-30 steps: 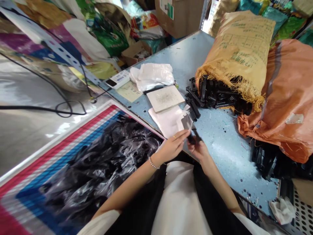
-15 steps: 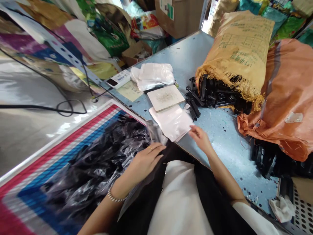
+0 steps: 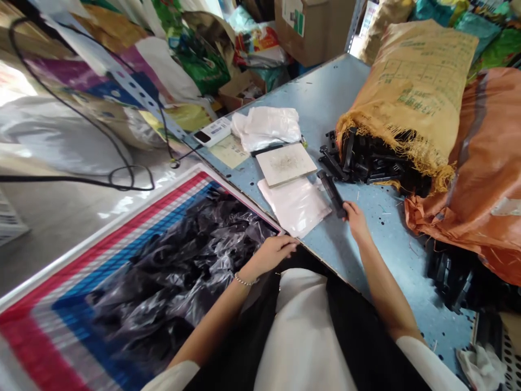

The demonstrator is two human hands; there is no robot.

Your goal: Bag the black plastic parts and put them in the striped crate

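Note:
My right hand [image 3: 356,220] is closed around the near end of a long black plastic part [image 3: 331,194], which slants over the blue table. Left of that part lies a stack of clear plastic bags [image 3: 299,212], partly under a whitish board [image 3: 286,164]. My left hand [image 3: 273,254] is at the table's near edge with fingers stretched out, and I see nothing in it. Beside it, a striped woven sack [image 3: 154,209] holds a heap of black parts in clear bags [image 3: 183,271]. More loose black parts [image 3: 374,163] spill from a yellow woven sack [image 3: 415,81].
An orange sack [image 3: 468,190] stands at the right, with black parts [image 3: 451,277] below it. Farther back on the table [image 3: 325,81] are folded clear plastic [image 3: 271,127] and a white device [image 3: 212,132]. Black cables [image 3: 81,179] hang at the left.
My right hand has left the edge of the plastic bags and taken hold of a black part. My left hand moved right toward the table edge, away from a bagged part at the striped sack.

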